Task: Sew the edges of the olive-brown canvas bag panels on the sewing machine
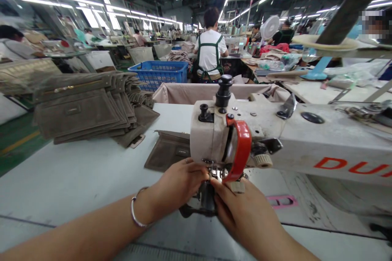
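A cream industrial sewing machine [275,134] with a red guard [241,149] stands on the white table [70,179]. My left hand [177,185], a silver bracelet on its wrist, reaches under the machine head, fingers curled by the needle area [216,171]. My right hand [245,212] comes in from the lower right, its fingertips pinched at the same spot by the presser foot. What the fingers grip is too small to make out. A taupe suede panel [167,151] lies flat behind the machine head.
A stack of taupe suede pieces [88,108] sits at the table's left. Behind stand a fabric-lined bin [190,91] and a blue plastic crate [159,73]. A person in a white shirt and green apron [210,49] works with their back turned. Cluttered tables lie to the right.
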The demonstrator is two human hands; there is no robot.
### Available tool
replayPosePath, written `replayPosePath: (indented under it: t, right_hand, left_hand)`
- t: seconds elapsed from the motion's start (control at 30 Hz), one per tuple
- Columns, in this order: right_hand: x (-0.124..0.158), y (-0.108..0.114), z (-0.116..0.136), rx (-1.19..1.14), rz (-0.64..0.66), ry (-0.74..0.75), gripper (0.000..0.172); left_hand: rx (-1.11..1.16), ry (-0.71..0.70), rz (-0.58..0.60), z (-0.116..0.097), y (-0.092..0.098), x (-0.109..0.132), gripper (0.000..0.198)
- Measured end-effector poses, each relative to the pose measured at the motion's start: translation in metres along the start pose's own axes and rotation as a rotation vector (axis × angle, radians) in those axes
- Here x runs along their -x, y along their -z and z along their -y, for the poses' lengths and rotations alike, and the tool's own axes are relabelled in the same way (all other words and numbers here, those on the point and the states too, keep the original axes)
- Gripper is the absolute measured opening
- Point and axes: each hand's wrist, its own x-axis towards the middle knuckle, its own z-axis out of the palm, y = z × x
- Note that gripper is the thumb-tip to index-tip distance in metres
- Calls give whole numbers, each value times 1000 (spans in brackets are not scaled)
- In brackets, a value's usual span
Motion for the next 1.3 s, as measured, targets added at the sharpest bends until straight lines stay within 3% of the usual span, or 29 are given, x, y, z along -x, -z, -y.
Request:
replayPosePath:
  t: [0.37, 0.87, 0.97, 1.07, 1.17, 1.3]
  right_hand:
    - [-3, 1, 5, -24, -5, -45, 32]
    - [0, 5, 5, -54, 42, -61, 33]
    - [1, 7, 4, -84, 34, -51, 32]
    - [2, 8, 1, -110, 23, 6, 34]
    - [4, 10, -1, -120, 41, 25, 36]
    - [7, 12, -2, -141, 89, 50, 38]
  left_hand:
    - [-34, 71, -50, 14, -12, 0, 14]
    - [-93, 139, -4, -3, 0, -6, 12]
    - [-34, 220, 69, -12, 13, -10, 15]
    - [104, 308, 220, -22, 30, -11, 18]
    - [146, 290, 303, -31, 36, -4, 20]
    - [-3, 200, 185, -37, 25, 7, 20]
